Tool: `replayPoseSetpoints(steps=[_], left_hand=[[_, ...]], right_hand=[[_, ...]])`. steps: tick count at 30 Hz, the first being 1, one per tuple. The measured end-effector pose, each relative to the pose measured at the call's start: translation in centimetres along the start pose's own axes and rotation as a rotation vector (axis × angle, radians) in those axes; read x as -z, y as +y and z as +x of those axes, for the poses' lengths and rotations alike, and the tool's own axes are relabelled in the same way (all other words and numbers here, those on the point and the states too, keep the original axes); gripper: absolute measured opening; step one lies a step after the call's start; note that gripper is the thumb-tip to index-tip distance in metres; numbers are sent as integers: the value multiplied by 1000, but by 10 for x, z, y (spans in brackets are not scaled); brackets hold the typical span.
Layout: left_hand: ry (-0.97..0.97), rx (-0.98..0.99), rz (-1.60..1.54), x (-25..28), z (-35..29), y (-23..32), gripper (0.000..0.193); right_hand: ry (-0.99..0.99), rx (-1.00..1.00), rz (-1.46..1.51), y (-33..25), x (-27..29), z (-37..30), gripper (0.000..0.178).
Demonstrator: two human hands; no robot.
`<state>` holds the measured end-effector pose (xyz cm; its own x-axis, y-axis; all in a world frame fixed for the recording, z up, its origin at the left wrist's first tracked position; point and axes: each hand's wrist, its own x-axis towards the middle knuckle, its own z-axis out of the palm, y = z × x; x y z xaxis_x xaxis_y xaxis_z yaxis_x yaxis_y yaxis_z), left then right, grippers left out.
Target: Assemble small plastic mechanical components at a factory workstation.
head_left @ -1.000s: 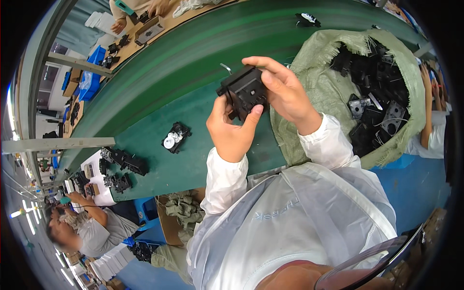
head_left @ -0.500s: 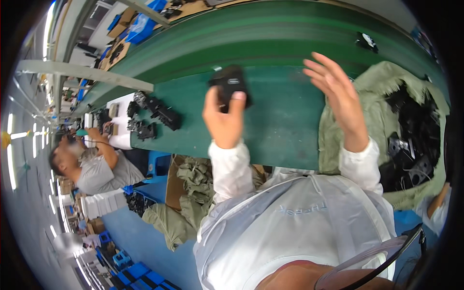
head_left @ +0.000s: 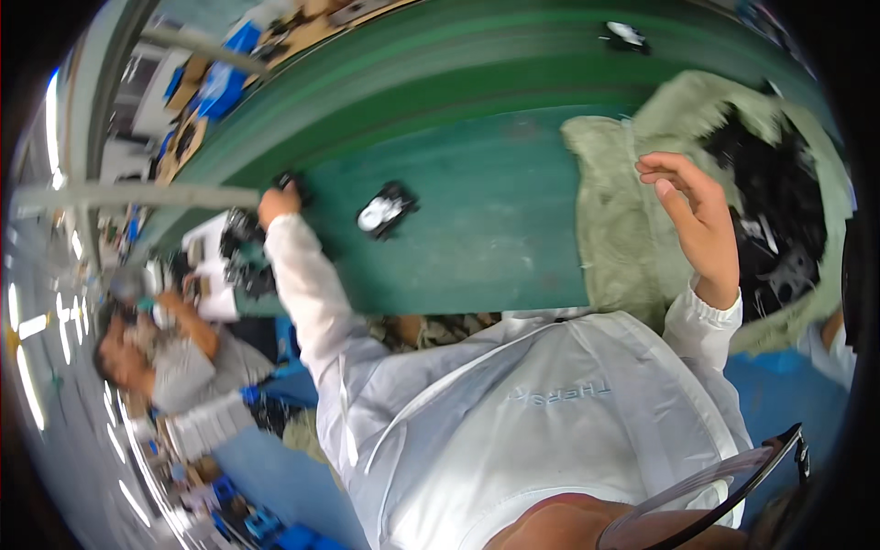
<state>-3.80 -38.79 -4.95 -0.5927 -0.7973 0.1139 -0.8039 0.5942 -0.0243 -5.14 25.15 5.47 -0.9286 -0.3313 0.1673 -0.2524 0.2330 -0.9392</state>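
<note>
My left hand (head_left: 278, 203) reaches far left across the green table, its fingers closed on a black part (head_left: 300, 186) that is blurred and partly hidden. A black part with a white face (head_left: 385, 210) lies on the green table, to the right of that hand. My right hand (head_left: 694, 220) hovers in front of the pale green woven sack (head_left: 610, 202), fingers loosely bent and holding nothing. Black moulded parts (head_left: 779, 220) fill the open mouth of the sack.
A green conveyor belt (head_left: 477, 64) runs along the far side, with another black and white part (head_left: 627, 37) on it. Several black parts (head_left: 243, 247) are clustered at the table's left end. A co-worker (head_left: 197, 357) sits beyond them. A grey metal bar (head_left: 137, 196) crosses at left.
My left hand has swung left from mid-table. A black and white part now shows on the table near where that hand was. My right hand's fingers have bent, and the view has shifted.
</note>
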Motion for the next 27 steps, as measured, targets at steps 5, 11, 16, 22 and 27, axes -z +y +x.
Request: replayPoseSetpoints(steps=[5, 11, 16, 22, 27], left_hand=[[296, -177, 233, 31, -60, 16, 50], [28, -726, -284, 92, -151, 90, 41], [-121, -1130, -391, 128, -180, 269, 30], [-221, -981, -297, 32, -115, 425, 54], [-146, -841, -347, -32, -105, 461, 52]], right_hand=[[355, -168, -458, 20, 60, -41, 23], [494, -264, -827, 33, 83, -73, 27], [565, -279, -1138, 57, 86, -76, 27], [489, -292, -1429, 64, 82, -83, 41], [464, -239, -1625, 74, 99, -92, 53]])
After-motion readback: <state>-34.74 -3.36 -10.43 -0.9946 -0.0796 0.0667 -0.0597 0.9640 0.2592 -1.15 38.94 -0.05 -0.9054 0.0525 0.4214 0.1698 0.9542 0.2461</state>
